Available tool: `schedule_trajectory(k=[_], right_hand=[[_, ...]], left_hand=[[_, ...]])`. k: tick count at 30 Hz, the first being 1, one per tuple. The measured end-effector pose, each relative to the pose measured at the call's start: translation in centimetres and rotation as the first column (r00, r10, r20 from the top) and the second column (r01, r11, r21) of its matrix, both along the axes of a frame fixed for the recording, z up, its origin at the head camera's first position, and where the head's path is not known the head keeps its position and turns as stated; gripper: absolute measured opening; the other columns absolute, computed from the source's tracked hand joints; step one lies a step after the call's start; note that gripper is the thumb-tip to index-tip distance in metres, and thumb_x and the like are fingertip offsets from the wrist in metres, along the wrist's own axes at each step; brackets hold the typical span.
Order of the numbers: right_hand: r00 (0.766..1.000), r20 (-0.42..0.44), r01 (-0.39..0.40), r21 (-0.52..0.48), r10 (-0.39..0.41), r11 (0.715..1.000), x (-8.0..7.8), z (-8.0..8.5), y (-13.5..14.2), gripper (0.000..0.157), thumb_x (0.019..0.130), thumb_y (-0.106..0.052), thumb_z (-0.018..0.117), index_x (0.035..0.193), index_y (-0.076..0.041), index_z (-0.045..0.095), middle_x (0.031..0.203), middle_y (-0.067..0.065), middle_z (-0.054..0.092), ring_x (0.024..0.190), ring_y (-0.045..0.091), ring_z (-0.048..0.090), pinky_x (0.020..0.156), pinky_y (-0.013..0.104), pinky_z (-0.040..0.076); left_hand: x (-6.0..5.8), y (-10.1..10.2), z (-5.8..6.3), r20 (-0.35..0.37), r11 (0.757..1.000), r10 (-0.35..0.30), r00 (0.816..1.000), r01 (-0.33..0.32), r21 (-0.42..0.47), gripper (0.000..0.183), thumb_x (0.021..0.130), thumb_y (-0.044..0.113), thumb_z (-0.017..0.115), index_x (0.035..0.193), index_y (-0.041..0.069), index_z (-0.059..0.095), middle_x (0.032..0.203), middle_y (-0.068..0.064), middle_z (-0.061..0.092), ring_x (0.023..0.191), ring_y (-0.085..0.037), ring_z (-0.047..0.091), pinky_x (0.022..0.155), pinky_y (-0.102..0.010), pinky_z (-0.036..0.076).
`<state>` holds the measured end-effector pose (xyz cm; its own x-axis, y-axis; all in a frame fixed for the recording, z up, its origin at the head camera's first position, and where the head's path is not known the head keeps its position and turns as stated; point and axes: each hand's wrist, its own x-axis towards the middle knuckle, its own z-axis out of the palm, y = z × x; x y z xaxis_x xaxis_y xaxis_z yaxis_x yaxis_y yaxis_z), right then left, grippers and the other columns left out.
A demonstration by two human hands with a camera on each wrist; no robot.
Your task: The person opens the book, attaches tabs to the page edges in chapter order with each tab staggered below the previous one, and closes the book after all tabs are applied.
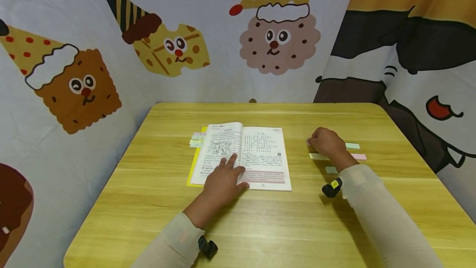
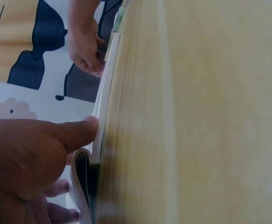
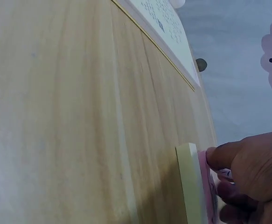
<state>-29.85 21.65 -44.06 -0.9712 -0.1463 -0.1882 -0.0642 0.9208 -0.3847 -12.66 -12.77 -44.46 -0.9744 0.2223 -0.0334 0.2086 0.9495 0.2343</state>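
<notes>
An open book [image 1: 262,152] with printed text and a line drawing lies on the table. My left hand [image 1: 224,179] rests on it across the lower middle, fingers spread over the left page and thumb by the lower edge. In the left wrist view the left thumb [image 2: 82,133] touches the book's edge. To the book's right, my right hand [image 1: 327,142] has curled fingers, with the thumb and fingers pinching the end of a pink sticky note strip [image 3: 204,179]. Beside that strip is a pale yellow sticky note pad [image 3: 190,182]. The right hand's palm side is partly hidden.
Around the right hand lie a mint strip [image 1: 352,146], a pink strip [image 1: 360,156], a yellow-green strip [image 1: 318,156] and a small green strip [image 1: 331,170]. Coloured tabs [image 1: 197,140] stick out from the book's left side. A cartoon-printed cloth [image 1: 223,86] hangs behind the wooden table [image 1: 275,226].
</notes>
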Motion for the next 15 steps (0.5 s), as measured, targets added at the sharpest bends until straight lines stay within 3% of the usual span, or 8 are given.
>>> schedule_trajectory(k=[3, 6, 9, 15], right_hand=[[1.0, -0.029, -0.009, 0.024, 0.009, 1.0, 0.12, -0.02, 0.12, 0.045, 0.104, -0.038, 0.056, 0.133, -0.005, 0.064, 0.138, 0.03, 0.054, 0.122, 0.053, 0.048, 0.081, 0.061, 0.048], [0.998, -0.061, -0.017, 0.031, 0.019, 0.999, 0.26, -0.09, 0.19, 0.042, 0.103, -0.038, 0.059, 0.128, -0.006, 0.07, 0.14, 0.031, 0.049, 0.13, 0.058, 0.036, 0.09, 0.068, 0.044], [0.996, -0.093, -0.013, 0.027, 0.016, 1.0, 0.36, -0.25, 0.26, 0.041, 0.102, -0.038, 0.061, 0.123, -0.005, 0.073, 0.135, 0.028, 0.055, 0.128, 0.056, 0.039, 0.092, 0.067, 0.043], [0.989, -0.144, 0.019, 0.008, -0.017, 1.0, 0.55, -0.55, 0.67, 0.043, 0.101, -0.04, 0.065, 0.119, -0.001, 0.072, 0.123, 0.025, 0.063, 0.118, 0.052, 0.048, 0.085, 0.062, 0.047]], left_hand=[[0.03, 0.01, -0.01, -0.002, 1.0, -0.002, 1.0, 0.002, 0.007, 0.051, 0.092, 0.049, 0.073, 0.134, 0.02, 0.068, 0.161, -0.014, 0.037, 0.142, -0.045, 0.04, 0.098, -0.056, 0.05], [0.0, 0.01, -0.08, 0.001, 1.0, 0.003, 1.0, -0.003, 0.006, 0.052, 0.092, 0.049, 0.073, 0.134, 0.02, 0.068, 0.161, -0.014, 0.037, 0.143, -0.045, 0.04, 0.098, -0.057, 0.049], [-0.02, -0.01, -0.18, 0.0, 1.0, 0.008, 1.0, -0.008, 0.0, 0.052, 0.092, 0.049, 0.073, 0.135, 0.02, 0.068, 0.162, -0.014, 0.037, 0.143, -0.044, 0.039, 0.098, -0.057, 0.049], [-0.03, 0.03, -0.07, 0.0, 1.0, 0.009, 1.0, -0.009, 0.003, 0.052, 0.092, 0.049, 0.073, 0.135, 0.02, 0.068, 0.162, -0.014, 0.036, 0.144, -0.044, 0.038, 0.098, -0.058, 0.049]])
